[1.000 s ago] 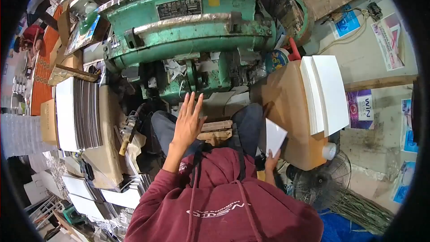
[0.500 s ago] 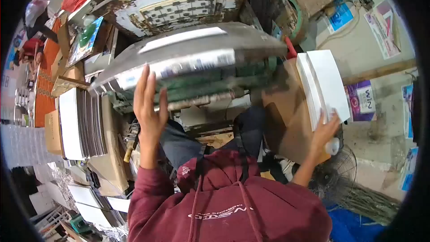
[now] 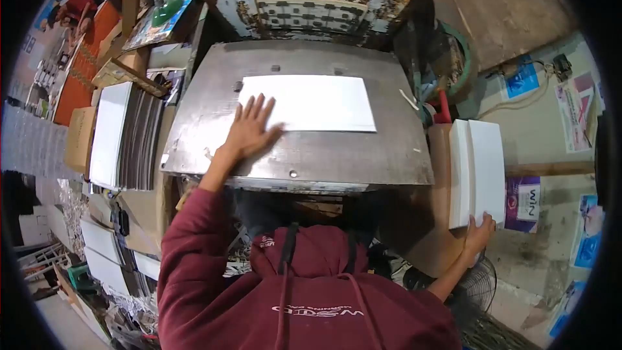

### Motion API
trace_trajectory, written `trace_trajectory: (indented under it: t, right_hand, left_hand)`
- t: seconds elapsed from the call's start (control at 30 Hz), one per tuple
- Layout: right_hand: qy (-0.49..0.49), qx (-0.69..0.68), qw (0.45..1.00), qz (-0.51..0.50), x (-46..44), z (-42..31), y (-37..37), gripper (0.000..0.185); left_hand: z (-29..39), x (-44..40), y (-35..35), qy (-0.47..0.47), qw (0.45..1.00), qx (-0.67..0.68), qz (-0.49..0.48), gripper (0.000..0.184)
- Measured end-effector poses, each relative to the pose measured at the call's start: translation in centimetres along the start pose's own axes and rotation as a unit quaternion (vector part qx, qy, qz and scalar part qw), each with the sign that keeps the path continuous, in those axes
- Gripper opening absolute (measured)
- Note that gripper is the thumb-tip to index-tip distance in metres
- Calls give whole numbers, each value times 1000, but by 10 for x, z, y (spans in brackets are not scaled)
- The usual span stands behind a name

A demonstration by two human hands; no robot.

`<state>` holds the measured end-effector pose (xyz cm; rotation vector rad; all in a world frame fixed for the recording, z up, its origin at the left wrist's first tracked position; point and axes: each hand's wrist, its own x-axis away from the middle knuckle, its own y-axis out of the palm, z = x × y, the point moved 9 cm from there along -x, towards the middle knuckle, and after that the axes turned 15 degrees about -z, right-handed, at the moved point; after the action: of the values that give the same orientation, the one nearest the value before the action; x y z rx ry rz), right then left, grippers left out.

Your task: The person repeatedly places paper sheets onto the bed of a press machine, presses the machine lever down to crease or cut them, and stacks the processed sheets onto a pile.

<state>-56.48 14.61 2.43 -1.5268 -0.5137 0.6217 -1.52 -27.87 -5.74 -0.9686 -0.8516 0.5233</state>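
Observation:
A white sheet of card (image 3: 317,104) lies on a flat grey metal plate (image 3: 363,162) in front of me. My left hand (image 3: 249,131) rests with spread fingers over the sheet's left end and the bare metal beside it. To the right, my right hand (image 3: 478,236) has its fingers bent around the near edge of a stack of white sheets (image 3: 483,168), apparently gripping the top one. The undersides of its fingers are hidden. That stack sits on a brown board (image 3: 440,220).
Behind the plate stands a worn, paint-flaked machine body (image 3: 240,0). At left is a tall stack of boards (image 3: 120,136) on a cardboard box. A red handle (image 3: 442,107) rises by the plate's right side; a fan (image 3: 483,285) stands below my right arm. Another person (image 3: 78,13) is far left.
The metal plate was tilted and blurred; now it lies flat with the white sheet on it. My left hand has come down onto the sheet. My right hand has shifted to the stack's near edge.

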Motion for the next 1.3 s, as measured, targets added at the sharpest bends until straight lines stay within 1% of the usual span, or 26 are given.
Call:
trace_trajectory:
  t: [0.07, 0.1, 0.2, 0.27, 0.33, 0.4, 0.47, 0.5, 0.53, 0.57, 0.67, 0.73, 0.77, 0.8, 0.83, 0.87, 0.9, 0.93, 0.97, 1.0, 1.07, 1.1, 1.17, 1.2, 1.27, 1.3]
  right_hand:
    - [-4, 2, 1000, 25, 0, 11, 9, 44]
    - [15, 22, 1000, 13, 2, 4, 6, 42]
    - [19, 29, 999, 4, 0, 7, 9, 45]
    - [21, 33, 999, 2, 1, 3, 9, 45]
    - [22, 38, 999, -1, 0, 4, 15, 45]
    - [33, 57, 998, 15, -1, 10, 20, 46]
    - [28, 59, 997, 33, 1, 4, 20, 49]
    - [44, 73, 996, 38, 1, 4, 20, 49]
    - [62, 87, 993, 44, 2, 6, 19, 49]
    - [78, 89, 993, 12, 0, 9, 23, 50]
    - [81, 76, 994, -5, 2, 5, 21, 50]
    - [58, 81, 995, 17, 0, 14, 27, 51]
    - [33, 88, 995, 38, 1, 16, 27, 51]
    - [35, 88, 995, 39, 3, 15, 25, 51]
    - [28, 56, 997, 36, 3, 14, 23, 51]
    - [23, 23, 999, 34, 3, 15, 21, 50]
    - [26, 25, 999, 38, 4, 20, 21, 50]
    - [50, 70, 996, 18, 4, 28, 27, 50]
    - [72, 112, 991, -3, 5, 34, 35, 49]
    - [73, 111, 991, -4, 7, 30, 35, 49]
    - [81, 75, 994, 2, 11, 24, 35, 45]
    - [87, 75, 993, 1, 10, 26, 33, 45]
    - [48, 65, 997, 6, 11, 31, 26, 42]
    - [33, -23, 999, -9, 6, 47, 28, 40]
    - [25, -188, 980, -64, -9, 88, 33, 37]
    - [29, -231, 966, -115, -16, 101, 38, 38]
  left_hand:
    - [18, 31, 6, 14, 999, -40, -8, 94]
    - [33, 55, -2, 23, 998, -50, -39, 96]
    - [48, 122, -43, 93, 995, -26, 2, 72]
    - [15, 158, -72, -12, 994, -99, 38, 73]
    - [-34, 212, -120, -128, 973, -78, 173, 78]
    - [-82, 274, -156, -239, 897, -117, 353, 75]
    - [-109, 319, -174, -369, 794, -214, 434, 77]
    - [-132, 328, -173, -373, 792, -214, 434, 77]
    - [-162, 340, -166, -427, 754, -253, 430, 77]
    - [-193, 350, -156, -478, 712, -290, 424, 77]
    - [-303, 360, -103, -502, 735, -225, 396, 76]
    - [-387, 347, -46, -494, 816, -130, 270, 71]
    - [-427, 342, -12, -501, 828, -100, 231, 70]
    - [-436, 335, -2, -505, 838, -70, 192, 69]
    - [-434, 336, -8, -460, 855, -83, 225, 65]
    - [-438, 344, -6, -472, 839, -51, 264, 62]
    - [-434, 346, -9, -482, 833, -50, 268, 60]
    - [-428, 348, -12, -494, 825, -49, 269, 58]
    - [-441, 347, -3, -504, 827, -9, 251, 64]
    - [-452, 345, 9, -555, 814, 13, 171, 76]
    - [-463, 343, 16, -545, 820, 52, 165, 85]
    - [-453, 336, 11, -542, 823, 50, 164, 85]
    - [-413, 330, -13, -599, 771, -25, 215, 83]
    - [-402, 316, -15, -586, 781, -27, 216, 83]
    - [-353, 276, -31, -439, 827, -121, 329, 72]
    - [-312, 250, -38, -344, 861, -116, 355, 64]
